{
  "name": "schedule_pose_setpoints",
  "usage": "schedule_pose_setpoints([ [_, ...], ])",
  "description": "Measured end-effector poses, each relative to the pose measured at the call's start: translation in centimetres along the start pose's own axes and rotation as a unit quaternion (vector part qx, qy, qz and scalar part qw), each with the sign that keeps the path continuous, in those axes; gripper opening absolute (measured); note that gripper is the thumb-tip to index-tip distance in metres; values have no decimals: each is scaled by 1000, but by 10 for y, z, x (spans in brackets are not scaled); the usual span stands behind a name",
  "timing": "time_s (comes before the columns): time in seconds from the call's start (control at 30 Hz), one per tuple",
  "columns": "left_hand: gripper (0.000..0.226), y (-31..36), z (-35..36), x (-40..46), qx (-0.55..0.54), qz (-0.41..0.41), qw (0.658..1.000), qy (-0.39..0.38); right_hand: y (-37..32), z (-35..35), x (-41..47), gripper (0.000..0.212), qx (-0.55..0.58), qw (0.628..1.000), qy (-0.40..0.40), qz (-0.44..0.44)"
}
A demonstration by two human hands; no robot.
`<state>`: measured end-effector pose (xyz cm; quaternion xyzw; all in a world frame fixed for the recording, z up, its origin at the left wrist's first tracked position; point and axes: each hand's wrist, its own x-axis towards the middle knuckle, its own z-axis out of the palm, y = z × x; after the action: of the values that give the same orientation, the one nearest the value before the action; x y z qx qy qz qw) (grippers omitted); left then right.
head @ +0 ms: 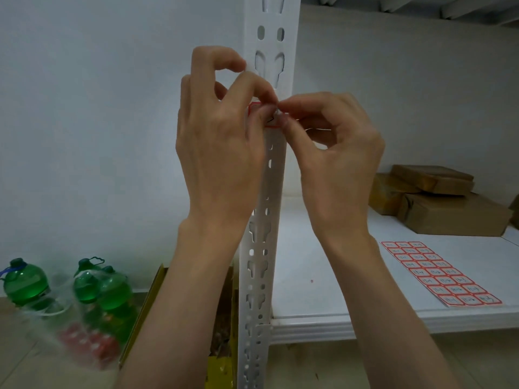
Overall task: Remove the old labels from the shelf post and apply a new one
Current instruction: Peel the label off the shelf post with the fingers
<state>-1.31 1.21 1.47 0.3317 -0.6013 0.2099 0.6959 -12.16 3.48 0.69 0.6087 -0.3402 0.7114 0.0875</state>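
where label (257, 109) sits on shelf post (261, 248), left hand (219, 153) and right hand (334, 161) both pinch it

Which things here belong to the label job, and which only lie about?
Belong to the job:
- white perforated metal shelf post
- red-bordered paper label on the post, under the fingertips
- left hand and right hand
- sheet of red-bordered labels on the white shelf board

Just lying about:
- brown paper-wrapped parcels
- green plastic bottles
- yellow cardboard box
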Motion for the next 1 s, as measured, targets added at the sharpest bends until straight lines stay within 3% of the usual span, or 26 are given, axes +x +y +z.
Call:
schedule_pose_setpoints([
  [0.4,10,5,8,0,-14,-9,1000,-13,2,3,-1,9,16,1000,8,24],
  [0.73,4,-17,-1,6,-161,-94,982,-11,2,2,-1,5,53,996,4,70],
  [1.0,7,-5,-21,13,-213,-76,973,-45,-6,7,-3,13,40,998,23,42],
])
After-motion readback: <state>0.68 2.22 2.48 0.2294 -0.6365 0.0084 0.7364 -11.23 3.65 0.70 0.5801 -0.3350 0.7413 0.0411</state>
